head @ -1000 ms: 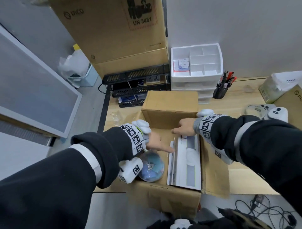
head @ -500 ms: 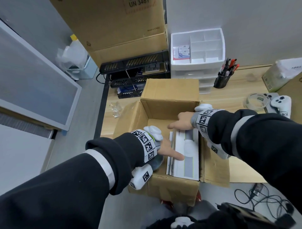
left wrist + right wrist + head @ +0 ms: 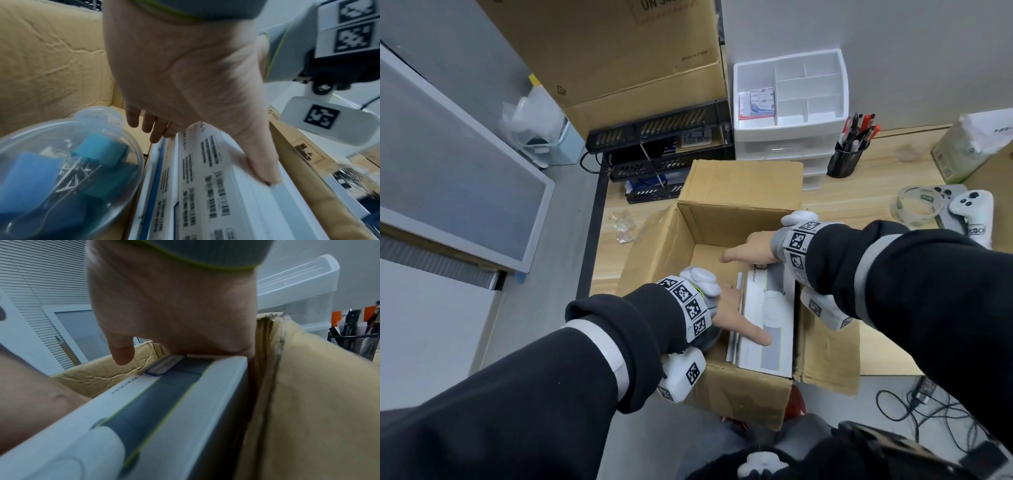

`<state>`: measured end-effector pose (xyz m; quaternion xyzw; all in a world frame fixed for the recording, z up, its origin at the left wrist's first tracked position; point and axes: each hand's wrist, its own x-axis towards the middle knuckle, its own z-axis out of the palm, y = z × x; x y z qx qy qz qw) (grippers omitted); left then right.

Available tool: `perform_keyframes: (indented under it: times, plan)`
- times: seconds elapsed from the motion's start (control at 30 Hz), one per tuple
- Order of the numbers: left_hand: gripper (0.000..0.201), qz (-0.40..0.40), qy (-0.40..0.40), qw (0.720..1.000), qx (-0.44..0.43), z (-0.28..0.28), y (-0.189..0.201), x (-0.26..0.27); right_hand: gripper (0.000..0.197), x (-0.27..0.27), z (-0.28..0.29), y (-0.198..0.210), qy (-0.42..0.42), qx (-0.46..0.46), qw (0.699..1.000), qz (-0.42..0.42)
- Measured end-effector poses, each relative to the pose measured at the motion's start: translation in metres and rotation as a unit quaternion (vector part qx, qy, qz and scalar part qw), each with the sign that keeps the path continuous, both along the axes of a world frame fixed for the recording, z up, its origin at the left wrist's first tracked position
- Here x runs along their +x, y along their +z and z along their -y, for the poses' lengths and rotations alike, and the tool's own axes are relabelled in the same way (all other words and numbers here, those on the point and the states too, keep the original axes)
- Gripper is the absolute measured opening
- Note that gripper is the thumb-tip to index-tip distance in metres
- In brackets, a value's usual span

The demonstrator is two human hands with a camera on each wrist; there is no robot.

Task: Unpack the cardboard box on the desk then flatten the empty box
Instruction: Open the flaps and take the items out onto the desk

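An open cardboard box (image 3: 739, 222) stands on the desk's front left corner. Inside, a white product box (image 3: 774, 308) (image 3: 205, 186) (image 3: 164, 410) stands on edge along the right wall, with a thinner white box (image 3: 734, 329) against its left side. My left hand (image 3: 736, 318) (image 3: 185, 73) pinches them near the front, thumb on top and fingers down the left side. My right hand (image 3: 753, 248) (image 3: 174, 305) grips the white box's far end, thumb sticking out left. A clear round container (image 3: 61, 170) of blue binder clips lies at the left, mostly hidden under my left wrist in the head view.
Behind the box stand a white drawer organiser (image 3: 791, 102), a black pen cup (image 3: 846, 161) and black trays (image 3: 661, 137) under large cartons (image 3: 619, 51). A clear tape roll (image 3: 917, 205) and a white controller (image 3: 971, 212) lie on the desk (image 3: 876, 192) at right. Cables (image 3: 928, 411) trail on the floor.
My left hand has slid right from the clear container onto the white box, its thumb now across the top. The right hand stays at the far end. The view has tilted closer.
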<state>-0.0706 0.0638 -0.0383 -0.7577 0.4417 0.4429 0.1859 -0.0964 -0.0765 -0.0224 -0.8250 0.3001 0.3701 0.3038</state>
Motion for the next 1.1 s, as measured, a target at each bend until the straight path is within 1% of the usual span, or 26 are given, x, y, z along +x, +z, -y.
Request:
perform_keyframes:
  times: [0.07, 0.1, 0.17, 0.23, 0.3, 0.37, 0.43, 0.47, 0.5, 0.57, 0.67, 0.73, 0.8, 0.87, 0.9, 0.97, 1.03, 1.1]
  plan:
    - [0.116, -0.046, 0.073, 0.996, -0.018, -0.003, 0.0, -0.001, 0.058, 0.0, 0.0, 0.001, 0.0, -0.003, 1.0, 0.003]
    - [0.118, -0.055, 0.096, 0.994, -0.016, -0.003, 0.002, -0.001, 0.057, -0.001, 0.0, 0.002, 0.0, -0.005, 1.0, 0.003]
    - [0.127, -0.042, 0.122, 0.992, -0.003, -0.001, 0.003, -0.001, 0.058, -0.001, 0.001, 0.003, 0.001, -0.004, 1.0, 0.006]
    - [0.131, -0.044, 0.145, 0.988, 0.004, 0.003, 0.004, -0.003, 0.063, -0.003, 0.002, 0.003, 0.0, -0.004, 1.0, 0.014]
    - [0.135, -0.063, 0.178, 0.982, 0.0, 0.007, 0.003, -0.005, 0.069, -0.006, 0.001, 0.003, -0.001, -0.01, 1.0, 0.024]
    - [0.141, -0.089, 0.199, 0.976, -0.011, 0.014, -0.008, -0.006, 0.069, -0.008, 0.001, 0.002, -0.001, -0.01, 0.999, 0.03]
    - [0.151, -0.092, 0.207, 0.974, -0.01, 0.018, -0.016, -0.004, 0.071, -0.009, 0.003, 0.0, -0.01, -0.008, 0.999, 0.038]
    - [0.15, -0.091, 0.211, 0.973, -0.004, 0.019, -0.012, -0.004, 0.072, -0.01, 0.004, -0.002, -0.017, -0.006, 0.999, 0.042]
    - [0.143, -0.086, 0.216, 0.973, 0.003, 0.02, -0.007, -0.003, 0.074, -0.011, 0.005, -0.003, -0.023, -0.004, 0.999, 0.045]
    - [0.118, -0.079, 0.224, 0.971, 0.017, 0.02, 0.005, -0.001, 0.075, -0.012, 0.007, -0.006, -0.029, -0.004, 0.998, 0.052]
    - [0.089, -0.114, 0.233, 0.966, 0.001, 0.023, 0.013, 0.0, 0.073, -0.012, 0.01, -0.007, -0.03, -0.001, 0.998, 0.061]
    - [0.073, -0.149, 0.252, 0.956, -0.013, 0.022, 0.019, -0.002, 0.073, -0.012, 0.012, -0.008, -0.031, 0.0, 0.998, 0.062]
    - [0.063, -0.174, 0.28, 0.944, -0.01, 0.02, 0.022, -0.002, 0.074, -0.011, 0.015, -0.007, -0.032, -0.001, 0.997, 0.065]
    - [0.04, -0.202, 0.31, 0.929, -0.009, 0.017, 0.025, 0.0, 0.072, -0.011, 0.019, -0.006, -0.03, -0.006, 0.997, 0.067]
    - [0.032, -0.215, 0.327, 0.92, -0.012, 0.016, 0.024, 0.002, 0.068, -0.01, 0.02, -0.005, -0.028, -0.007, 0.997, 0.065]
    - [0.025, -0.238, 0.349, 0.906, -0.013, 0.014, 0.025, 0.006, 0.06, -0.009, 0.023, -0.004, -0.031, -0.004, 0.998, 0.059]
    - [0.025, -0.26, 0.359, 0.896, -0.007, 0.014, 0.029, 0.011, 0.055, -0.008, 0.026, -0.002, -0.058, 0.006, 0.996, 0.061]
    - [0.023, -0.271, 0.355, 0.895, -0.004, 0.013, 0.03, 0.016, 0.056, -0.009, 0.027, 0.002, -0.088, 0.017, 0.994, 0.068]
